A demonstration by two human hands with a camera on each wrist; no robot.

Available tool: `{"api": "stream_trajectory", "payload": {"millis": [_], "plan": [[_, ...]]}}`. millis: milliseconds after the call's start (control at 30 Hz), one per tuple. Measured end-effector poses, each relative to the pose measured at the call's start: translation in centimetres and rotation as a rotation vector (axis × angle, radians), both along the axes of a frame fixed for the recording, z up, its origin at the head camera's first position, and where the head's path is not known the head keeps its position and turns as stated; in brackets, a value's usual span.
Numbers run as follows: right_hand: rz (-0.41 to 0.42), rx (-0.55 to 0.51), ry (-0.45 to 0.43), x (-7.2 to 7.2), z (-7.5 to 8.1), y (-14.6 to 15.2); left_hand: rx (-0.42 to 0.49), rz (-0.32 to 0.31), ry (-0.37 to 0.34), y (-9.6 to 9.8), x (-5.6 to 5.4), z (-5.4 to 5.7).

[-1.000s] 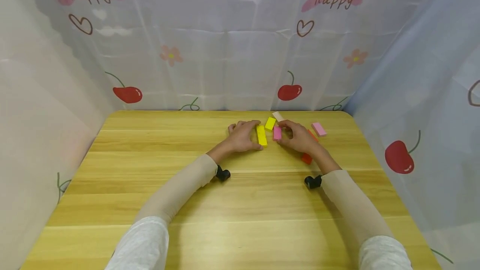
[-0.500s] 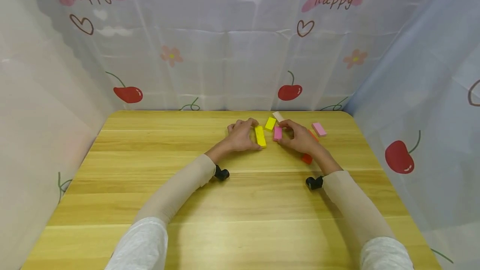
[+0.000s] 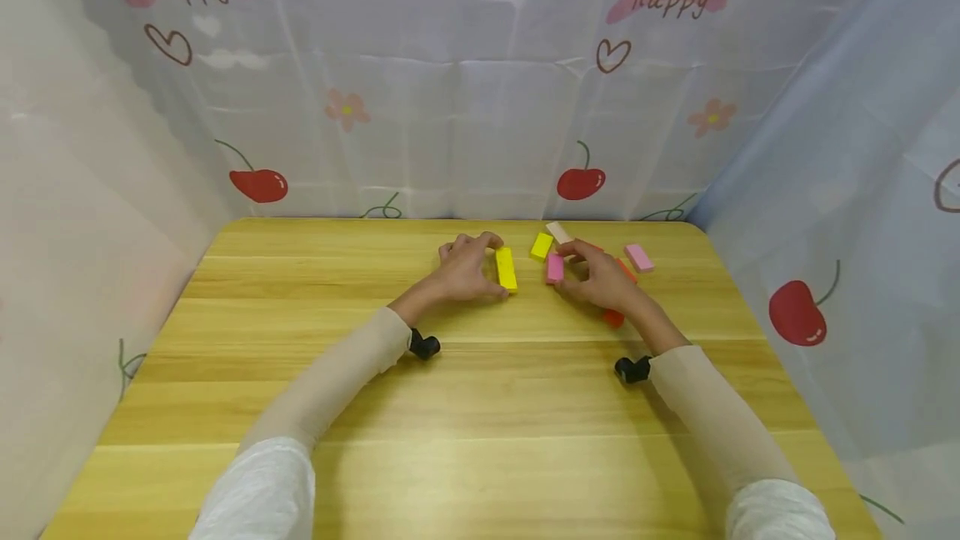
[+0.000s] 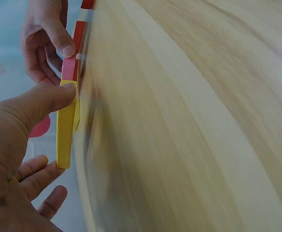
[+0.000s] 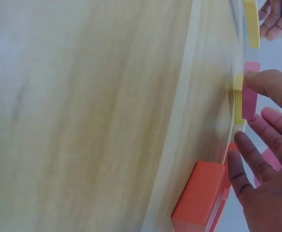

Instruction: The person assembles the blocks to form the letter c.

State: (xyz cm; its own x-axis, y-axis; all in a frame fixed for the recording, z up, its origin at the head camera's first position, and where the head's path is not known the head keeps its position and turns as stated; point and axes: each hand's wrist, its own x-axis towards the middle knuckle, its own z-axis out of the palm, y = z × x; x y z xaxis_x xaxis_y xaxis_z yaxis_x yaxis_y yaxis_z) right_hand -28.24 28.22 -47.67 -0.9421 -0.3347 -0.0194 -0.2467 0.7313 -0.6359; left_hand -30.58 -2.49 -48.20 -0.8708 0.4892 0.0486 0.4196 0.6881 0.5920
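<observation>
In the head view, my left hand (image 3: 463, 269) pinches a long yellow block (image 3: 506, 270) end to end between thumb and fingertip. The left wrist view shows the thumb on one end of this yellow block (image 4: 65, 128) and a finger at the other. Right of it, my right hand (image 3: 600, 280) pinches a pink block (image 3: 555, 268) the same way. In the right wrist view, thumb and a finger hold the pink block (image 5: 250, 92) by its ends, and its other fingers spread loosely. Whether either block touches the tabletop is hard to tell.
Behind the pink block lie a second yellow block (image 3: 541, 246) and a cream block (image 3: 558, 232). Red blocks (image 3: 613, 318) lie partly hidden under the right hand. Another pink block (image 3: 639, 257) is farther right. A curtain (image 3: 450, 132) hangs behind the wooden table (image 3: 480, 407).
My left hand has moved left with the long yellow block, widening the gap to the pink block. The right hand stays almost in place, still holding the pink block.
</observation>
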Motion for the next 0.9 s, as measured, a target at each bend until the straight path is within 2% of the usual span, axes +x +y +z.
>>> {"api": "stream_trajectory", "payload": {"millis": [467,700,900], "plan": [[0.034,-0.028,0.016,0.5,-0.4,-1.4,-0.009,0.016,0.022,-4.3,1.3,0.0],[0.074,-0.029,0.023,0.4,-0.3,-2.3,-0.017,0.013,0.023,-5.8,2.2,0.3],[0.069,-0.02,0.003,0.6,-0.3,-3.0,-0.032,-0.003,0.02,-6.8,2.9,0.2]]}}
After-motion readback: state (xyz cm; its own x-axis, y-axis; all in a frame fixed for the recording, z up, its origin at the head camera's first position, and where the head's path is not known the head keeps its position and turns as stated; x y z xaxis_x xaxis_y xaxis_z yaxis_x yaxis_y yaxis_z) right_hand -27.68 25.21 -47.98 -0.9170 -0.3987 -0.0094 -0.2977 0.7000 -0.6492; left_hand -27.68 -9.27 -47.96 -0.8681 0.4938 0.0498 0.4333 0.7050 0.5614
